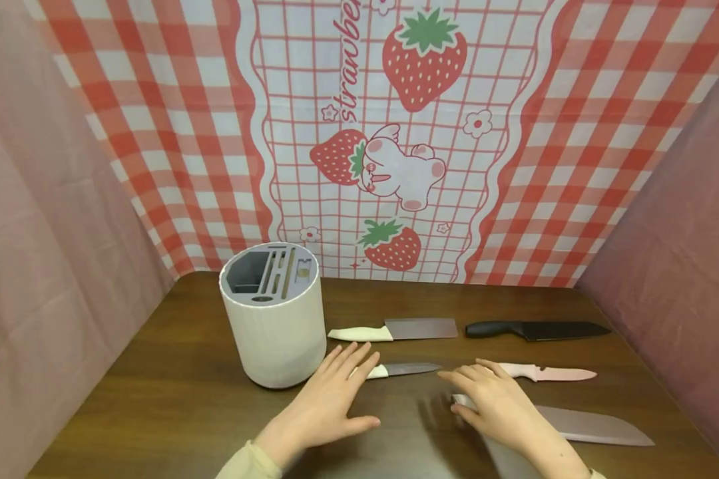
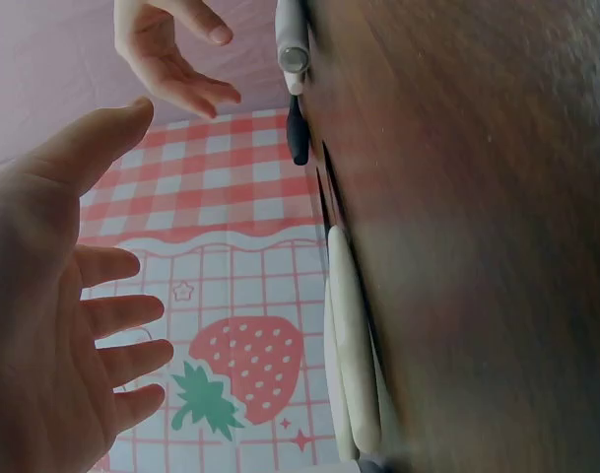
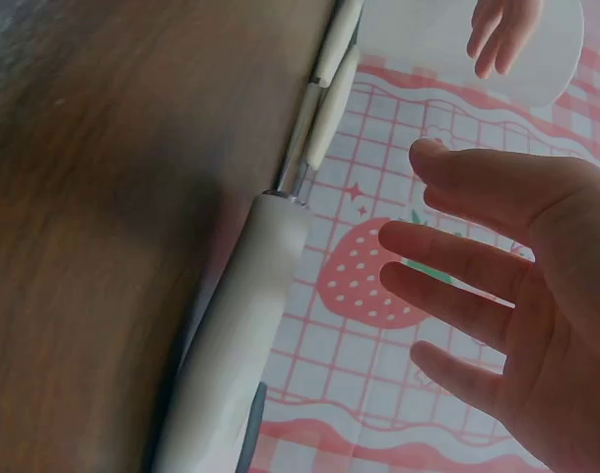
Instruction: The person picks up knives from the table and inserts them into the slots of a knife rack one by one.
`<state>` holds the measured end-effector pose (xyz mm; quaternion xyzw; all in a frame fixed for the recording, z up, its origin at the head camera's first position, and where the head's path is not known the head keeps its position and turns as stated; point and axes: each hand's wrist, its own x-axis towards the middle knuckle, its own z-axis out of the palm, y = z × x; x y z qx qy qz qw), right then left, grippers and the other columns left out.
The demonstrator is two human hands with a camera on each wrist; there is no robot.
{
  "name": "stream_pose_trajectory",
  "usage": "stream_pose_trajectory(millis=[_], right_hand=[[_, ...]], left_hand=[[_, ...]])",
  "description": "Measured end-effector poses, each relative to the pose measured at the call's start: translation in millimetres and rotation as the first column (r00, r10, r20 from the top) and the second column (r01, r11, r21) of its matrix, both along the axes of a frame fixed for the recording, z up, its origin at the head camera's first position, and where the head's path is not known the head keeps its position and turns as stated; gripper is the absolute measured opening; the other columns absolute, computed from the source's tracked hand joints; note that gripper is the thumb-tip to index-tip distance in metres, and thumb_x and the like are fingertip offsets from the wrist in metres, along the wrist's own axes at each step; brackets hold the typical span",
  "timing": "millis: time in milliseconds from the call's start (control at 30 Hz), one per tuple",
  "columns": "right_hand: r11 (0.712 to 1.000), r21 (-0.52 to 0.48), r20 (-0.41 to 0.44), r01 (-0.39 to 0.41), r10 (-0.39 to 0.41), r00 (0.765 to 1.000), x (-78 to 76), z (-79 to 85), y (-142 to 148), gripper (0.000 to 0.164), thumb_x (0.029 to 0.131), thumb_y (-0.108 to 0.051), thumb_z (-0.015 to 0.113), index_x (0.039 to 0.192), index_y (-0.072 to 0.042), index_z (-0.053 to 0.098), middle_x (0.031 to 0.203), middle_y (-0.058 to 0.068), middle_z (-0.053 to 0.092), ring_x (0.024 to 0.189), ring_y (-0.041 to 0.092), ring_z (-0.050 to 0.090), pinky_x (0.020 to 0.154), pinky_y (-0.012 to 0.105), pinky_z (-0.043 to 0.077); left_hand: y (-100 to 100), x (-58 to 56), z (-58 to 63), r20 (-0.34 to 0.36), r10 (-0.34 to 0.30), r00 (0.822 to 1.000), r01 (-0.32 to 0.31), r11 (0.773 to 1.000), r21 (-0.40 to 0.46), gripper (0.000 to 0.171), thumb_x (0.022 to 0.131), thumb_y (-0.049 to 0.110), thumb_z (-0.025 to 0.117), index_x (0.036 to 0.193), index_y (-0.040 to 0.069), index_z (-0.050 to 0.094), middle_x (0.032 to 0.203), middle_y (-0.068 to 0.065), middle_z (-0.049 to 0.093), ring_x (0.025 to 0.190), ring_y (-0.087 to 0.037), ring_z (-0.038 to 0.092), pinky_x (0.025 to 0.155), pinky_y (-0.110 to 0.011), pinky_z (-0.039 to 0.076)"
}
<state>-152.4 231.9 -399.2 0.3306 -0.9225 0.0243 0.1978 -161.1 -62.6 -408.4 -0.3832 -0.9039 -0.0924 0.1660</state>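
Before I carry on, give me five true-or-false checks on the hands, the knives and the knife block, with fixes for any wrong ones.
1. In the head view, the cleaver lies left of the black knife. True.
2. The left hand grips the cleaver. False: its fingers are spread and it holds nothing.
3. The pink-bladed knife lies between the black knife and the large chef's knife. True.
4. A knife stands in the white knife block. False: no handle rises from its top.
5. The right hand holds nothing. True.
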Motion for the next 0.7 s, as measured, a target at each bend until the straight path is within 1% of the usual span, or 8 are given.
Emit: stream_pose_trajectory(millis=[167, 267, 400, 500, 700], right_hand=[[1.0, 0.001, -0.021, -0.025, 0.025, 0.999, -0.1, -4.1, 5.3, 0.043, 0.063, -0.027, 0.079, 0.103, -0.017, 0.066, 0.096, -0.006, 0.064, 0.091, 0.018, 0.06, 0.084, 0.044, 0.046], [0.999, -0.005, -0.035, -0.036, 0.036, 0.999, -1.2, -10.0, 7.6, 0.04, 0.063, -0.026, 0.079, 0.099, -0.018, 0.067, 0.094, -0.006, 0.064, 0.09, 0.018, 0.059, 0.08, 0.042, 0.047], [1.0, 0.007, -0.027, -0.022, 0.022, 0.999, -0.8, -13.2, 9.2, 0.038, 0.064, -0.026, 0.079, 0.099, -0.018, 0.066, 0.094, -0.006, 0.063, 0.09, 0.017, 0.059, 0.078, 0.042, 0.047], [1.0, 0.015, -0.008, -0.006, 0.006, 1.0, -0.4, -13.2, 9.4, 0.038, 0.064, -0.025, 0.079, 0.099, -0.018, 0.066, 0.094, -0.006, 0.063, 0.089, 0.015, 0.06, 0.076, 0.041, 0.048], [0.998, 0.042, 0.075, 0.047, -0.05, 0.996, 0.4, -13.0, 12.1, 0.04, 0.064, -0.023, 0.079, 0.1, -0.017, 0.066, 0.096, -0.004, 0.063, 0.092, 0.018, 0.06, 0.079, 0.042, 0.048]], left_hand=[[4.2, 1.3, -1.9, -0.006, 0.003, 1.0, -0.003, 1.0, -0.018, 0.081, 0.077, 0.06, 0.057, 0.137, 0.009, 0.038, 0.14, -0.011, 0.039, 0.13, -0.029, 0.035, 0.11, -0.043, 0.022], [5.7, 3.0, -5.4, -0.01, 0.0, 1.0, 0.0, 1.0, -0.029, 0.076, 0.078, 0.058, 0.057, 0.134, 0.009, 0.042, 0.137, -0.011, 0.042, 0.129, -0.028, 0.037, 0.11, -0.043, 0.024], [8.6, 4.1, -9.1, -0.027, -0.013, 1.0, 0.012, 0.999, -0.032, 0.072, 0.078, 0.056, 0.058, 0.132, 0.01, 0.044, 0.135, -0.009, 0.044, 0.127, -0.027, 0.039, 0.108, -0.042, 0.028], [10.1, 4.5, -10.7, -0.03, -0.012, 0.999, 0.011, 1.0, -0.027, 0.071, 0.078, 0.054, 0.06, 0.131, 0.01, 0.044, 0.135, -0.009, 0.045, 0.127, -0.027, 0.04, 0.107, -0.042, 0.029], [11.8, 4.6, -10.3, -0.016, -0.011, 1.0, 0.011, 1.0, -0.029, 0.069, 0.079, 0.053, 0.06, 0.131, 0.01, 0.045, 0.135, -0.009, 0.045, 0.126, -0.026, 0.04, 0.107, -0.041, 0.03]])
